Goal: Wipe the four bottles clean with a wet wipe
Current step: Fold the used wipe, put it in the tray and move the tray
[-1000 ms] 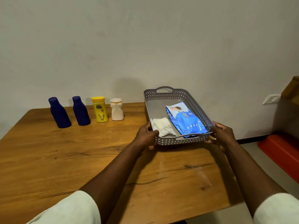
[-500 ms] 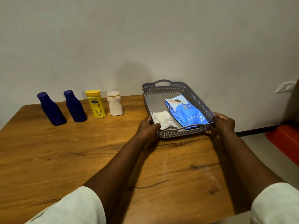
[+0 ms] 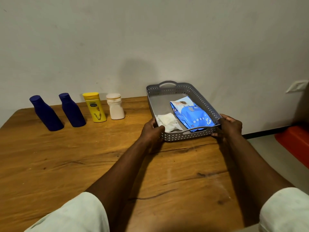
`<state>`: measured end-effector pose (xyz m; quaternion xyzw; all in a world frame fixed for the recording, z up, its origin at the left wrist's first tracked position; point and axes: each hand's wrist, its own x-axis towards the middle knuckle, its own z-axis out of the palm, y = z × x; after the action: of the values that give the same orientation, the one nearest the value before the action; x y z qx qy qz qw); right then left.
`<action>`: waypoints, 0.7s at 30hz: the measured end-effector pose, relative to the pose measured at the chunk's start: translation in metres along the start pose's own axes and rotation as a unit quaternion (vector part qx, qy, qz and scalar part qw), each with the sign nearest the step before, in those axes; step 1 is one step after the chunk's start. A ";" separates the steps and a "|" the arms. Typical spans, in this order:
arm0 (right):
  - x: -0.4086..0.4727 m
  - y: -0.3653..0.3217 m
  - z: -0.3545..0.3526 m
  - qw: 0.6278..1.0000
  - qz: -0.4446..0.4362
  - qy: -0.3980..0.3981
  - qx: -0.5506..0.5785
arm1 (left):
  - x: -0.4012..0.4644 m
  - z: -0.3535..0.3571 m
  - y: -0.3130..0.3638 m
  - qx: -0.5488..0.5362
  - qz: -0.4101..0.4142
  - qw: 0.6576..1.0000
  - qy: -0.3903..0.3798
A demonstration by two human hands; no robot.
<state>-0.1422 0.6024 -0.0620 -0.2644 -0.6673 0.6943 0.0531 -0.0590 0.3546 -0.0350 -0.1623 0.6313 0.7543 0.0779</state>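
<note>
1. With both hands on the tray [image 3: 182, 88], your biggest risk is its far end: it looks slightly raised off the table [image 3: 66, 156], so a tilt toward you could slide the wipe pack [image 3: 192, 114] and the loose wipe [image 3: 168, 121] against the near wall, or over it.
2. If you set it down hard or shove it left, you could knock the white bottle [image 3: 115, 107], which stands nearest the tray; beyond it in the row come the yellow bottle [image 3: 95, 108] and two blue bottles [image 3: 46, 113] [image 3: 72, 113], all upright at the far left by the wall.
3. None of the four looks wiped yet, so I'd judge you're only staging supplies.
4. Your left hand [image 3: 153, 131] curls round the tray's near left corner, thumb over the rim beside the wipe, fingers tucked under and out of sight.
5. Your right hand [image 3: 229, 125] grips the near right corner the same way, thumb on the rim and fingers wrapped on the outer wall.
6. Neither hand holds a wipe.
</note>
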 end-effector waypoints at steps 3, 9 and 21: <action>0.002 0.001 0.000 1.000 -0.002 0.003 0.000 | 0.003 -0.001 -0.003 0.006 0.005 1.000 0.005; 0.003 0.001 0.002 1.000 -0.004 0.007 -0.001 | 0.006 -0.001 -0.007 0.038 0.030 0.999 0.010; 0.001 0.013 0.003 1.000 0.003 0.003 0.028 | 0.001 -0.010 -0.023 -0.068 0.007 0.997 -0.046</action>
<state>-0.1408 0.5993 -0.0752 -0.2666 -0.6464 0.7123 0.0608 -0.0513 0.3497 -0.0586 -0.1285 0.5755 0.8026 0.0906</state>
